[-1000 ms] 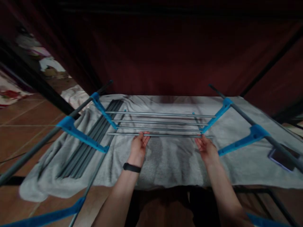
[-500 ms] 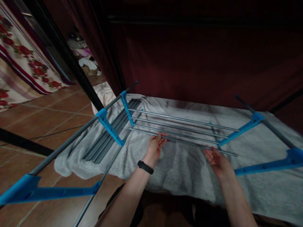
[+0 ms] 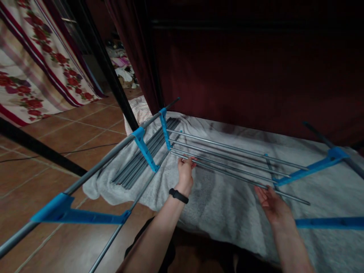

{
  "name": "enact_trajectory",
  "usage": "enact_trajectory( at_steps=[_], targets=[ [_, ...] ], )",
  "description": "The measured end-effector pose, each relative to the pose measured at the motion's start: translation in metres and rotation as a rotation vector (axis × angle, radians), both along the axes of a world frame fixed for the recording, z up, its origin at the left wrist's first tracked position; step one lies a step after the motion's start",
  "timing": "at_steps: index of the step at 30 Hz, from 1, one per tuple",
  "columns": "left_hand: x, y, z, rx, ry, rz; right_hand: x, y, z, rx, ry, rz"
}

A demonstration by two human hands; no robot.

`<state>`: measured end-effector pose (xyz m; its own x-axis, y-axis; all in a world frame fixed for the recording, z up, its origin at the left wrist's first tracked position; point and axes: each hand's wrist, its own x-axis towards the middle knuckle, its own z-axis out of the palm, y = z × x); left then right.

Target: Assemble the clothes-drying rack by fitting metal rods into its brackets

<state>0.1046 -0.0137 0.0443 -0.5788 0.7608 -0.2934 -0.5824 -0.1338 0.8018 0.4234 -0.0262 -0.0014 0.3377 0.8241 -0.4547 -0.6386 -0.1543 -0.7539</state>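
Note:
A rack frame of grey poles and blue plastic brackets stands over a grey towel [image 3: 216, 204]. Several thin metal rods span between a left blue bracket [image 3: 165, 129] and a right blue bracket [image 3: 309, 168]. My left hand [image 3: 184, 172], with a black band at the wrist, curls its fingers over the nearest metal rod [image 3: 227, 175] close to its left end. My right hand [image 3: 270, 204] is under the same rod's right part, palm up and fingers apart, just below it.
A bundle of spare grey rods [image 3: 142, 159] lies on the towel at the left. Another blue bracket [image 3: 146, 149] and a long grey pole [image 3: 99, 167] run down to the left over the tiled floor [image 3: 57, 144]. Dark red fabric hangs behind, and a flowered cloth [image 3: 34, 72] at far left.
The view has swung left and the rack now runs slanted. My left hand has slid toward the rod's left end and closed over it. My right hand has dropped below the rod, opened.

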Motion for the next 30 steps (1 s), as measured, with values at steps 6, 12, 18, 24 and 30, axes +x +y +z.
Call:
enact_trajectory(
  at_steps=[6, 12, 18, 24, 30],
  targets=[
    [-0.026, 0.002, 0.009, -0.011, -0.049, 0.07, 0.008, 0.002, 0.004, -0.018, -0.021, -0.025],
    [-0.039, -0.002, 0.014, -0.025, -0.026, 0.098, 0.003, 0.002, 0.014, -0.073, -0.026, -0.043],
    [-0.05, -0.003, 0.018, -0.023, -0.045, 0.152, 0.021, 0.002, 0.012, -0.095, -0.022, -0.076],
    [-0.042, -0.006, 0.015, 0.044, -0.063, 0.049, 0.03, 0.003, 0.007, -0.134, 0.008, -0.123],
    [-0.022, -0.012, 0.013, 0.126, -0.051, -0.103, 0.018, 0.003, 0.006, -0.089, -0.02, -0.082]
  ],
)
